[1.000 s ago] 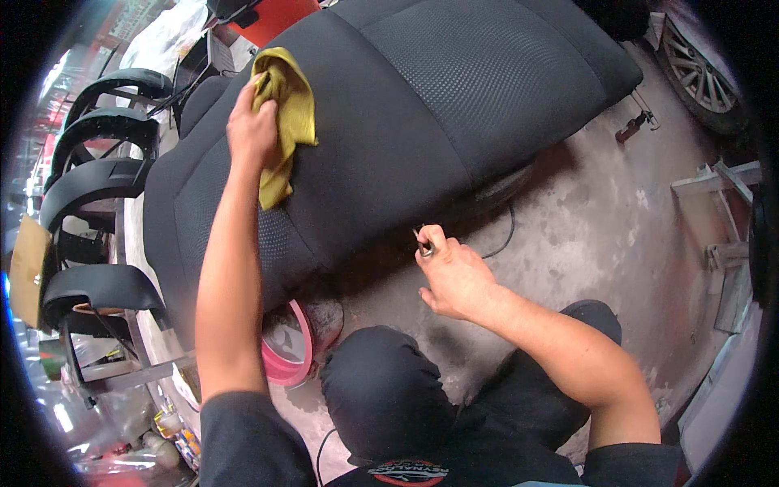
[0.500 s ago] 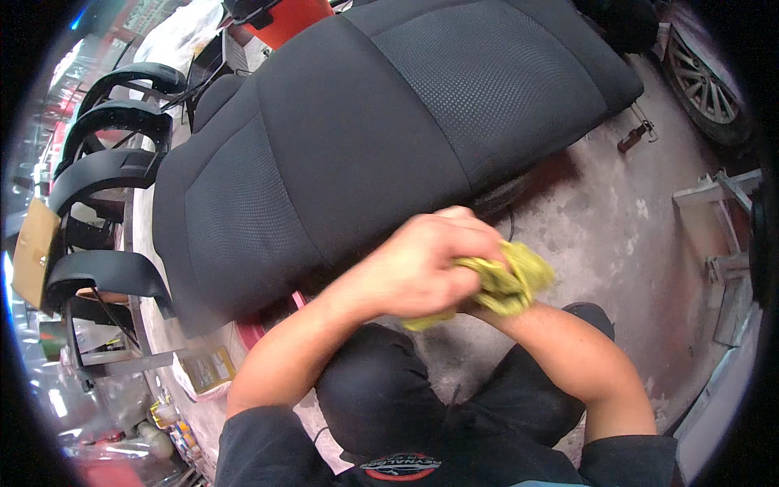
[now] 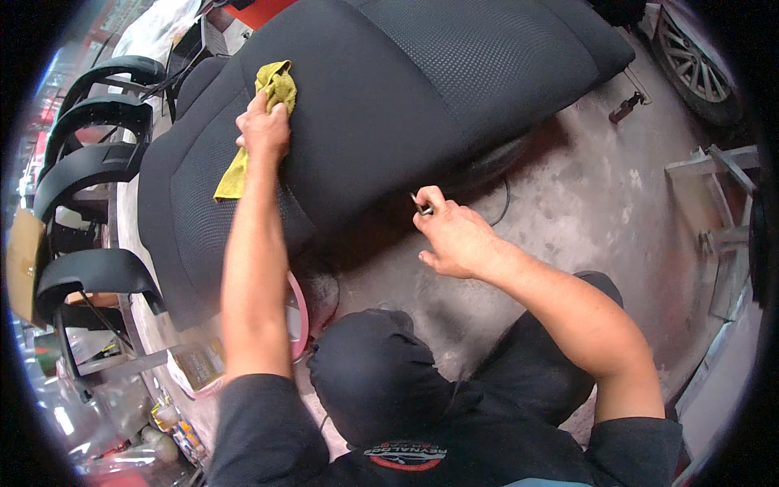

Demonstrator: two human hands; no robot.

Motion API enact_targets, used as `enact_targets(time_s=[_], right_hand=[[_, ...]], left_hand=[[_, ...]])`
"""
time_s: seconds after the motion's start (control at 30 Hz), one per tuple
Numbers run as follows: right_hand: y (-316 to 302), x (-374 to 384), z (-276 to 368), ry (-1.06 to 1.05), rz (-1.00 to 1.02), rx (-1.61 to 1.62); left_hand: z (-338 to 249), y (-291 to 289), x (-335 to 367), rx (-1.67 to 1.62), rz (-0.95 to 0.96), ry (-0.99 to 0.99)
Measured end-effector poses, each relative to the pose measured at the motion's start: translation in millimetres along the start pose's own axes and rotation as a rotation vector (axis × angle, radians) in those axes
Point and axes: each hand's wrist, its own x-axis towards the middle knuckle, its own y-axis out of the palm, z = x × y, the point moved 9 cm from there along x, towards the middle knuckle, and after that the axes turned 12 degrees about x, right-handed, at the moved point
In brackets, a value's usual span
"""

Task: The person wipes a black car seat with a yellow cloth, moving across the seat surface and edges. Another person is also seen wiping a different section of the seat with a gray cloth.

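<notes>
A long black car seat backrest [image 3: 349, 122] with textured fabric panels lies in front of me. My left hand [image 3: 265, 134] is closed around a bunched yellow cloth [image 3: 277, 81] and presses it on the left part of the seat. One end of the cloth hangs out below the hand. At the seat's near edge, my right hand [image 3: 456, 235] has its fingers curled round a small metal bracket [image 3: 424, 209]. A similar bracket [image 3: 625, 107] sticks out by the seat's right end.
Several black curved plastic trim pieces [image 3: 97, 166] stand in a row at the left. A pink-rimmed round object [image 3: 299, 316] is by my left forearm. A car wheel [image 3: 690, 65] stands at the upper right, a metal stand [image 3: 718, 203] below it. An orange container [image 3: 261, 11] is behind the seat.
My hands were together on the cloth above my knees. Now the left has carried it up onto the seat, and the right has let go and taken hold of the bracket.
</notes>
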Motion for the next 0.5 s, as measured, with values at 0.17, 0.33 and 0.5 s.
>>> enact_targets(time_s=[0.17, 0.33, 0.5], right_hand=[[16.5, -2.0, -23.1, 0.203, 0.202, -0.036], [-6.9, -7.6, -0.3, 0.069, 0.054, 0.043], [1.5, -9.0, -10.6, 0.046, -0.017, 0.037]], left_hand=[[-135.1, -44.3, -169.1, -0.378, 0.189, 0.882], [-75.1, -59.7, -231.3, -0.164, 1.099, 1.045], [5.9, -117.2, -162.6, -0.52, 0.687, 0.601]])
